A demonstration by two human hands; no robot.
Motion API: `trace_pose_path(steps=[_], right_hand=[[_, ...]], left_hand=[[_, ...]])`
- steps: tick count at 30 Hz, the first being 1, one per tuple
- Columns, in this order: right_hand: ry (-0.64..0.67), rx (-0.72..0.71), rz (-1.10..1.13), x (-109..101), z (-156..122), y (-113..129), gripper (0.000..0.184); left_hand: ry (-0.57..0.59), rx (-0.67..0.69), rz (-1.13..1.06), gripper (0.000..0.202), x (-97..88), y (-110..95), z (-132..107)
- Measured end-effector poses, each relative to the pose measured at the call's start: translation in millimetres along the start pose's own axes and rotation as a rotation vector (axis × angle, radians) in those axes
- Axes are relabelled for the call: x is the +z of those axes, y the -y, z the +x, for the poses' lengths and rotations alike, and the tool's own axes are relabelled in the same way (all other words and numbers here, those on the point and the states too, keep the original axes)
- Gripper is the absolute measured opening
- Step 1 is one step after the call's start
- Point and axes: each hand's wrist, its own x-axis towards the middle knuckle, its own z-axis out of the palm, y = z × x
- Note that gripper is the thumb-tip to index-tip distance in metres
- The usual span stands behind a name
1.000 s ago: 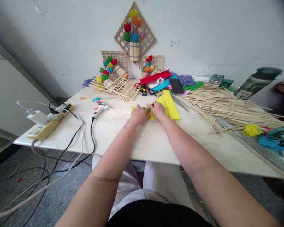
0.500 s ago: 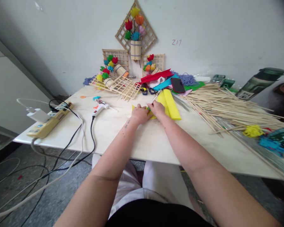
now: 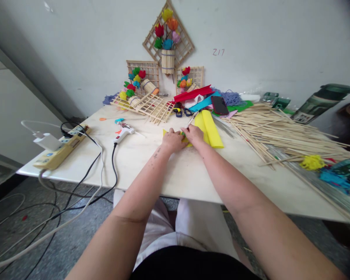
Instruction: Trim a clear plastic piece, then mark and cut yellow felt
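A yellow sheet, like crepe paper or felt (image 3: 212, 130), lies partly rolled or folded on the table, its left part under my hands. My left hand (image 3: 173, 140) rests on that part, its fingers lying over the sheet and pressing it down. Beside it, my right hand (image 3: 195, 135) is closed around a slim whitish pen-like tool (image 3: 191, 119), whose upper end points up and away. Its lower end is hidden by the fingers. A small green bit (image 3: 182, 133) shows between the hands; what it is I cannot make out.
A white glue gun (image 3: 124, 133) lies left, its cord running to a power strip (image 3: 62, 149). Behind stand stick lattices with flowers (image 3: 144, 83), scissors (image 3: 179, 112) and a phone (image 3: 219, 105). Many thin wooden sticks (image 3: 282, 132) and a dark green bottle (image 3: 321, 103) occupy the right.
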Motion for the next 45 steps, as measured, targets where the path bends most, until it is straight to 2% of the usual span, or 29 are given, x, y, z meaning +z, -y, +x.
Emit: trace_pose_path(steps=[42, 45], right_hand=[[0.004, -0.048, 0.000, -3.6, -1.9, -1.9, 0.040], [-0.018, -0.019, 0.021, -3.3, -1.4, -3.6, 0.040]], left_hand=[[-0.008, 0.000, -0.005, 0.051, 2.6, 0.5, 0.6], [0.012, -0.007, -0.010, 0.048, 1.5, 0.5, 0.2]])
